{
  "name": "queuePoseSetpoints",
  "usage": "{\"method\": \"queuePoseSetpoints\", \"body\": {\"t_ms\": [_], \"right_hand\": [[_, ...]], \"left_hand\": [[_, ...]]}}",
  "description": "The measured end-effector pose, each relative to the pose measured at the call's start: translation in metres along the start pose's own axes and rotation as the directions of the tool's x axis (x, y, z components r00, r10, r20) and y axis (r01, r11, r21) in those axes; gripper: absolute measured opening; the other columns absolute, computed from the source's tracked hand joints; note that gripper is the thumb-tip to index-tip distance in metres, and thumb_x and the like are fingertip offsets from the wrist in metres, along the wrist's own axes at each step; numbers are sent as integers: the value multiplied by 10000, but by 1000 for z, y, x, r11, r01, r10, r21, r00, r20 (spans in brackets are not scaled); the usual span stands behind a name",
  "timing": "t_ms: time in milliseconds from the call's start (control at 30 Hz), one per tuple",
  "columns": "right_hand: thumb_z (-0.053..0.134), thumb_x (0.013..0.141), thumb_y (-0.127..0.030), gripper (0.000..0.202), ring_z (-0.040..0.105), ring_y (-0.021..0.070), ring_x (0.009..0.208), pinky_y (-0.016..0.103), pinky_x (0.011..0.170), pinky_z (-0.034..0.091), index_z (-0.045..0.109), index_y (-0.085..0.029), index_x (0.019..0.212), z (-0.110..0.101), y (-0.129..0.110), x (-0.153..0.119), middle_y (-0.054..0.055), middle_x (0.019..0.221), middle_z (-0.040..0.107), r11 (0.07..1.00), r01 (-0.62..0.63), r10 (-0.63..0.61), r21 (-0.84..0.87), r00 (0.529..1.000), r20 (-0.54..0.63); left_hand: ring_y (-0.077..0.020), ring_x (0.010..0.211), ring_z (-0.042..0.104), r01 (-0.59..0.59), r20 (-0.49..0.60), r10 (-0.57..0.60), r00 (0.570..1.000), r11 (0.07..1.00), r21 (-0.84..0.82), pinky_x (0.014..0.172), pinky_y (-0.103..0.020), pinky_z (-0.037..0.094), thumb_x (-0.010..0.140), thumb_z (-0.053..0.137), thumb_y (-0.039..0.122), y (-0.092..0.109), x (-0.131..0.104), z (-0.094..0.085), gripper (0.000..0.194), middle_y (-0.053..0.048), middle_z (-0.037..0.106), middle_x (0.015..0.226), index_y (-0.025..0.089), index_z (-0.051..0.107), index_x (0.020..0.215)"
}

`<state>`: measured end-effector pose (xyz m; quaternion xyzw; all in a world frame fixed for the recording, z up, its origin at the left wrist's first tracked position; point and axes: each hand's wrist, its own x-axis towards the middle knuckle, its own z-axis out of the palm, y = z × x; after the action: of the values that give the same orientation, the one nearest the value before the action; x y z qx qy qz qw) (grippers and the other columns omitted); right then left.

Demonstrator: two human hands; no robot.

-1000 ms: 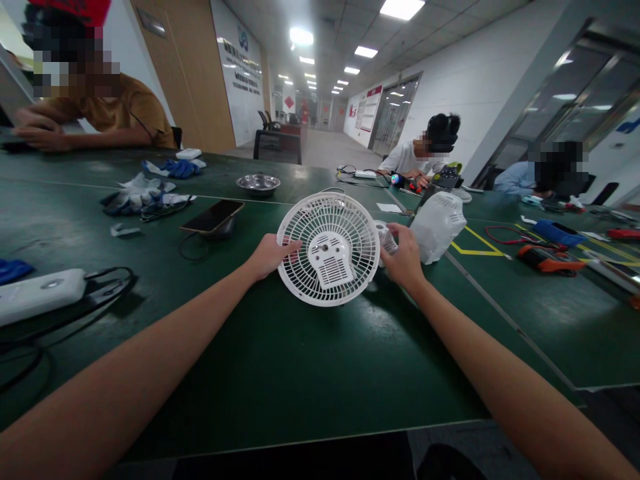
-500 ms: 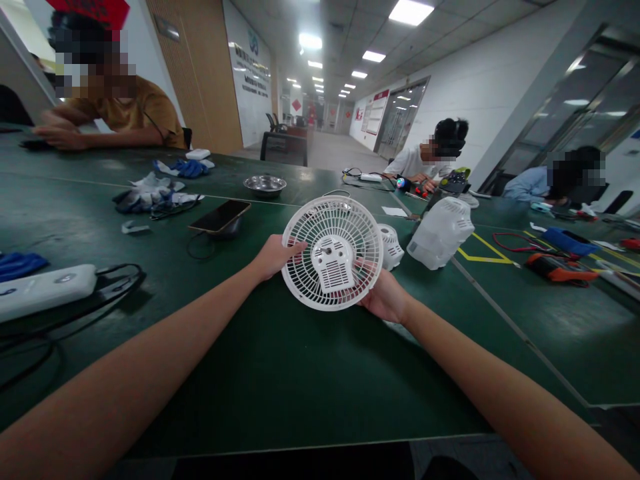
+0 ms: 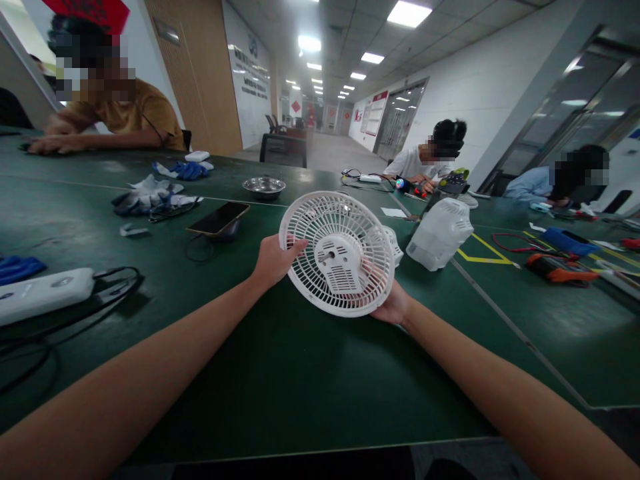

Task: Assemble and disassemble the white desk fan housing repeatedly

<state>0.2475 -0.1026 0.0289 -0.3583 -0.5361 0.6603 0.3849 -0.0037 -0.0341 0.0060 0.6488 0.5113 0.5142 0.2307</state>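
Observation:
Between my hands, tilted above the green table (image 3: 300, 387), is a round white fan grille (image 3: 342, 305) with a slotted motor housing (image 3: 342, 267) at its centre. My left hand (image 3: 275, 261) pinches its left rim, the thumb lying over the bars. From behind and below, my right hand (image 3: 391, 303) supports the right side; its fingers show partly through the bars. Just behind the grille on the right stands a white vented plastic part (image 3: 396, 248), mostly hidden. Beside that is a translucent plastic-wrapped piece (image 3: 440, 233).
Left on the table are a phone (image 3: 220, 219), gloves (image 3: 150, 195), and a white power strip (image 3: 47, 293) with black cables. A metal bowl (image 3: 264, 188) sits behind. Rightward lie an orange multimeter (image 3: 557, 268) and a blue case (image 3: 569, 241). Several people sit around the table.
The fan grille has turned and shifted slightly right, its right side tipping so the housing shows more from an angle. My right hand moved a little right with it; both hands keep hold.

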Motion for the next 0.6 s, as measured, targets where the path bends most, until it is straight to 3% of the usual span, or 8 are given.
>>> {"method": "queuePoseSetpoints", "body": {"t_ms": [167, 300, 467, 600], "right_hand": [[624, 865, -598, 375, 717, 281, 1048, 477, 854, 598, 678, -258, 1013, 1, 2, 0, 50, 985, 774, 998, 64, -64, -3, 996, -59], [701, 829, -547, 368, 726, 248, 961, 406, 807, 594, 663, -274, 1073, -9, -2, 4, 18, 1000, 771, 983, 180, -168, 29, 955, -243], [813, 753, -508, 563, 679, 173, 708, 304, 632, 534, 583, -279, 1213, -26, -10, 7, -6, 907, 744, 959, 240, -280, -153, 892, -356], [817, 748, -513, 649, 662, 180, 708, 316, 624, 525, 493, -285, 1262, -29, -9, 5, 3, 911, 714, 934, 221, -313, -281, 886, -343]], "left_hand": [[-235, 792, 710, -24, 97, 27, 995, 999, -32, 723, -326, 529, 923, 645, 468, -4, 3, 1, 314, -68, 768, 875, 173, 751, 920], [-196, 667, 656, -21, 188, 26, 982, 999, -29, 632, -293, 480, 922, 617, 524, -9, 6, 3, 367, -60, 743, 823, 177, 735, 909], [-173, 598, 628, 247, 358, -141, 923, 930, -272, 555, -273, 439, 877, 601, 581, -21, 12, 3, 445, -97, 734, 791, 152, 715, 874], [-232, 774, 708, 404, 425, -198, 883, 781, -476, 665, -310, 523, 829, 603, 454, -25, 17, -3, 392, -127, 762, 887, 145, 708, 1046]]}}
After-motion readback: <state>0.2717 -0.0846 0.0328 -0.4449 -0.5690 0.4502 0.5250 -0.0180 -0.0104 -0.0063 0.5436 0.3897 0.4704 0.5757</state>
